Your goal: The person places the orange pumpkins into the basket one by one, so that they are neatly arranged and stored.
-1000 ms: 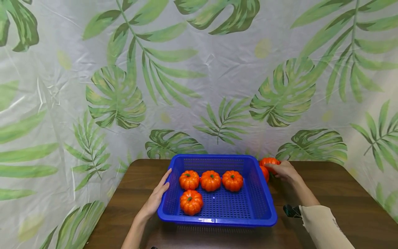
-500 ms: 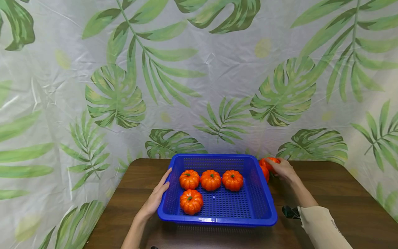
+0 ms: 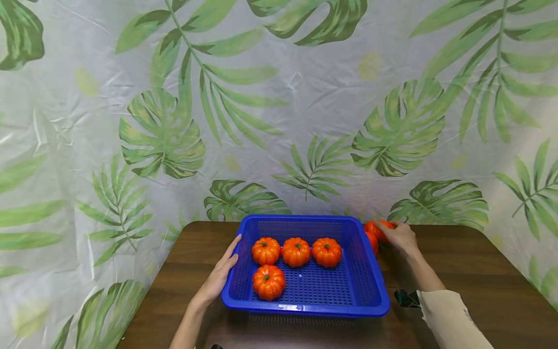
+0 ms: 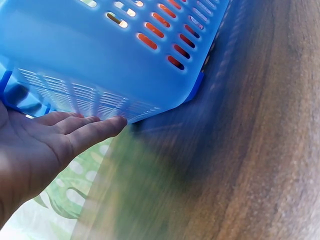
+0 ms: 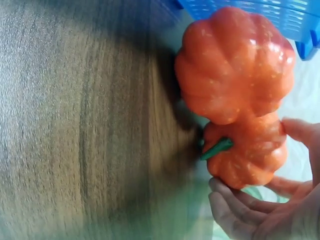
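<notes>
A blue plastic basket (image 3: 305, 309) stands on the table with several orange toy pumpkins (image 3: 269, 282) in it. My left hand (image 3: 218, 277) rests against the basket's left side; its fairly straight fingers (image 4: 97, 134) touch the outer wall in the left wrist view. Beyond the basket's right side, my right hand (image 3: 400, 237) holds a small pumpkin (image 5: 250, 155) between thumb and fingers, its green stem pointing sideways. Right against it is another pumpkin (image 5: 235, 65), close to the basket wall. In the head view, the basket partly hides that second pumpkin (image 3: 372, 242).
Dark wood-grain tabletop (image 3: 475, 271) extends on both sides of the basket. A leaf-patterned sheet (image 3: 322, 97) hangs directly behind the table's back edge. Inside the basket, bare mesh floor (image 3: 320, 286) shows at the front right.
My right hand has shifted slightly to the right around the pumpkin, and more of that pumpkin shows. My left hand and the basket stay in place.
</notes>
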### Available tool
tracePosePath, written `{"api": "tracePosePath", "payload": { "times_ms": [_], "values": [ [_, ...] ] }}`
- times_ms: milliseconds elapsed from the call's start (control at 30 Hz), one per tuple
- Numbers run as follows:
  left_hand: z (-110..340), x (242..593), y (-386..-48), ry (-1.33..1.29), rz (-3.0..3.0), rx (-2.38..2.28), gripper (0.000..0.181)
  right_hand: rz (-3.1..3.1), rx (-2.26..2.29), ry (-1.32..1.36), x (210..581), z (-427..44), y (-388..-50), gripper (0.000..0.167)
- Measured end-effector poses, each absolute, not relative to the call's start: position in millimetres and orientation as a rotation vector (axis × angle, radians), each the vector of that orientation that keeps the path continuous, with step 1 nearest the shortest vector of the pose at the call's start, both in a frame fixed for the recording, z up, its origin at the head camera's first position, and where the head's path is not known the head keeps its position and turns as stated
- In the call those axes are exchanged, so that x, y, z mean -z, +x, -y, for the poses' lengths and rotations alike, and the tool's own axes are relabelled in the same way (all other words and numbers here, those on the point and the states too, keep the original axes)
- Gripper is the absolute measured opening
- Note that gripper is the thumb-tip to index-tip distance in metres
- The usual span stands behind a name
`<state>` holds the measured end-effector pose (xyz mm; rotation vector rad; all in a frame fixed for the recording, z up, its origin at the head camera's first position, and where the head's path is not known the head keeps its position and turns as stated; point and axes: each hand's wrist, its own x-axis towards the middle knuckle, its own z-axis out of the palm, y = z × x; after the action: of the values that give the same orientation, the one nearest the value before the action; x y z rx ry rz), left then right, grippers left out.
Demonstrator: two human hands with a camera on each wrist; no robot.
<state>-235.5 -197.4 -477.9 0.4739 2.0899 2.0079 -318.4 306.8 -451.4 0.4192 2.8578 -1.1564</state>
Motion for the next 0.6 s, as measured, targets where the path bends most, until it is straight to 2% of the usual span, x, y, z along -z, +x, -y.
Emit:
{"api": "tracePosePath", "payload": {
  "times_ms": [433,600],
  "values": [
    [198,481,-237,0.452,-2.098,-2.013,0.056,-2.973,1.199,0.22,455,-322,-309,0.076],
    [198,481,-238,0.454,-2.095,-2.012,0.056,-3.022,1.207,0.162,447,-324,-300,0.081]
  ]
}}
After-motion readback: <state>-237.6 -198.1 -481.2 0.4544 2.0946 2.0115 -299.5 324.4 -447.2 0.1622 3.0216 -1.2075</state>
